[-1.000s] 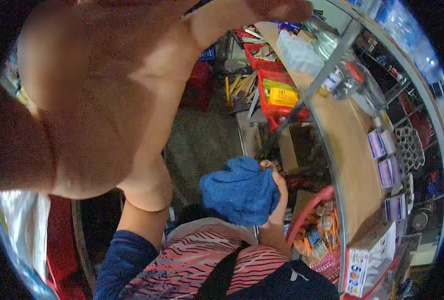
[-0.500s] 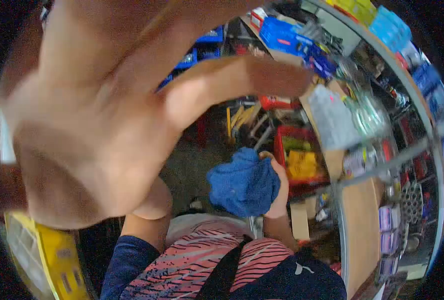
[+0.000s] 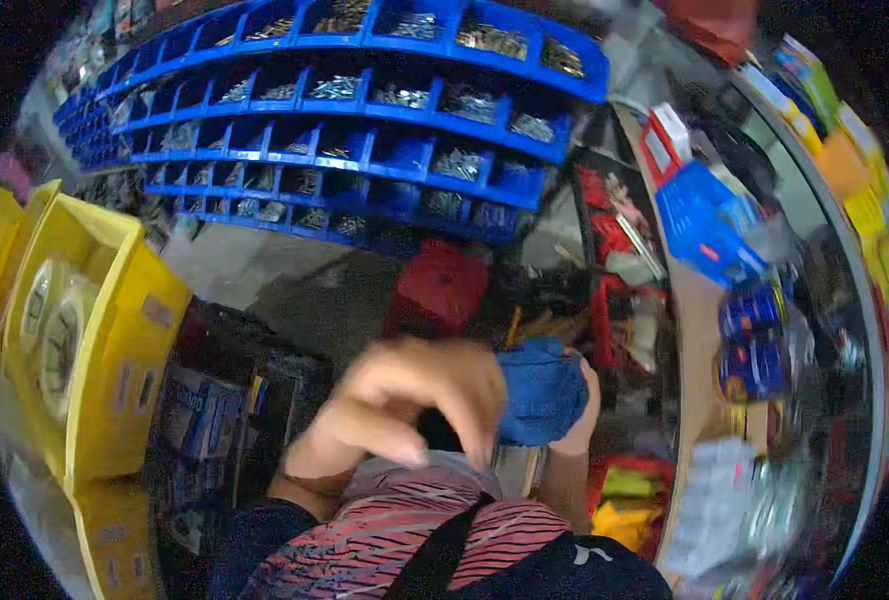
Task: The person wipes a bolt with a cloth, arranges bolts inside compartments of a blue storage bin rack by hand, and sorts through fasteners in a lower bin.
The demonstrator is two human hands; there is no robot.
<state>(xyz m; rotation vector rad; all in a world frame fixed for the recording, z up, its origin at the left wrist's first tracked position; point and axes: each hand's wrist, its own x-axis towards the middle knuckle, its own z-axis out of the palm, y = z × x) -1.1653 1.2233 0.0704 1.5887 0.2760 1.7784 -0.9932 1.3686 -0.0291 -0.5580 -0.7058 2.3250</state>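
A bunched blue cloth [image 3: 540,395] is held in front of my chest by my right hand [image 3: 583,405], whose fingers wrap its right side. Just left of the cloth, my left hand [image 3: 415,395] is curved with its thumb and fingers apart and holds nothing. It is blurred by motion and overlaps the cloth's left edge in view, though contact cannot be made out.
Rows of blue bins [image 3: 395,100] with small metal parts span the top. A yellow bin [image 3: 115,400] stands at the left. Beyond my hands is a red stool [image 3: 445,285]. A wooden shelf [image 3: 700,340] with packaged goods runs down the right.
My left hand has dropped from close before the camera to beside the cloth. The view has swung, bringing the blue bins and yellow bin into sight. The cloth stays in my right hand.
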